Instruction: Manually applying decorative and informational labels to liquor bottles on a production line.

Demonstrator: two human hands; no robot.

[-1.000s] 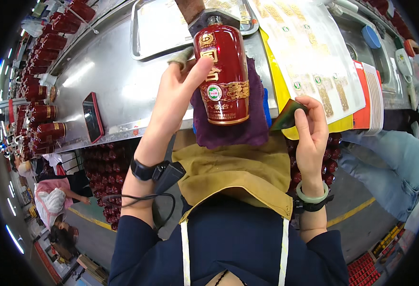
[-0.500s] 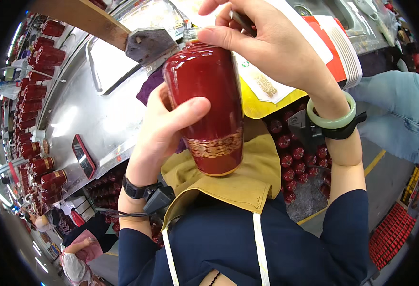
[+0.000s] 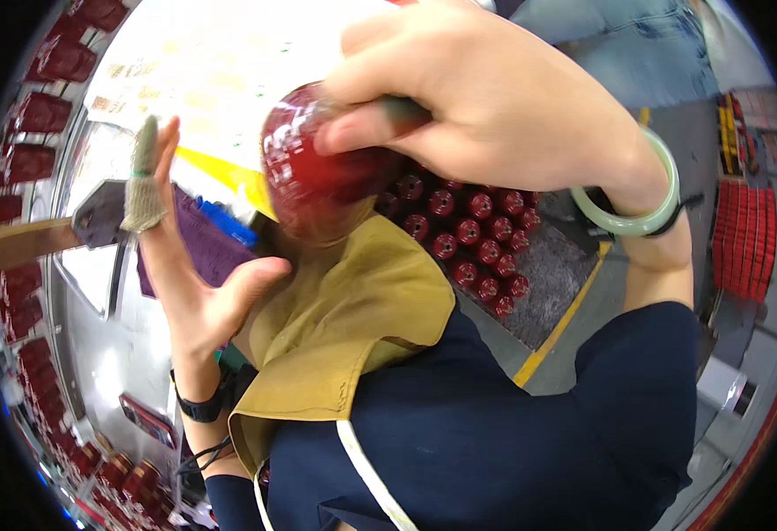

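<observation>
A glossy dark red bottle (image 3: 293,168), smeared by motion, hangs above my tan apron (image 3: 344,310). My right hand (image 3: 486,97) is closed on its upper part, with the thumb pressed against it; a dark object, hard to make out, shows beside that thumb. My left hand (image 3: 189,283) is off the bottle, to its left, open with the fingers stretched up and the thumb apart. One of its fingers wears a knitted finger sleeve (image 3: 144,203). Behind the left hand lies a purple cloth (image 3: 211,239) with a blue item (image 3: 227,223) next to it.
A wooden bar with a metal plate (image 3: 101,212) reaches in from the left. On the metal bench lies a phone (image 3: 148,419). White printed sheets (image 3: 229,62) cover the far side. Several red bottles (image 3: 468,232) stand below on the right, and a person in jeans (image 3: 627,53) is beyond.
My left hand has let go of the bottle and opened. The right hand has taken the bottle and moved it left and tipped it. My view has turned to the right.
</observation>
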